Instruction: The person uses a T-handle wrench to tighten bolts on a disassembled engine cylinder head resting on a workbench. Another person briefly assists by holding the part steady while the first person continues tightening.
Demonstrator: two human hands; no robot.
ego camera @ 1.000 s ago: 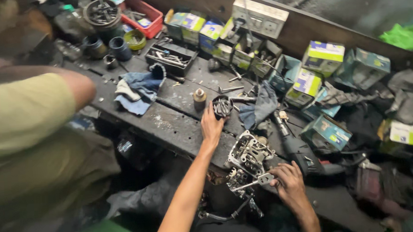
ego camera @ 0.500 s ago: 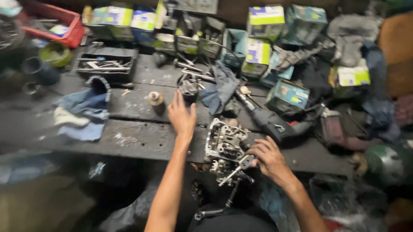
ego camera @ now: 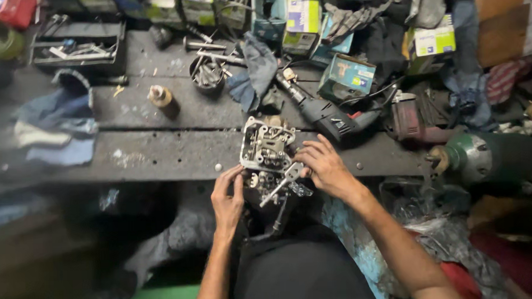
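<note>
The left hand [ego camera: 227, 199] grips the lower left edge of the metal engine part [ego camera: 267, 146], fingers curled onto it. The right hand [ego camera: 321, 165] clasps its right side, fingertips beside a silver lever [ego camera: 277, 187].

Engine part [ego camera: 266, 146] on workbench [ego camera: 160, 153] edge; drill [ego camera: 323, 113] behind-right.

Dark workbench [ego camera: 160, 153] cluttered: power drill [ego camera: 321, 113] near small cardboard boxes [ego camera: 349, 76], blue rags [ego camera: 65, 130] at left, black tool tray [ego camera: 77, 47], round cup of bits [ego camera: 206, 75], green motor [ego camera: 490, 156] at right.
</note>
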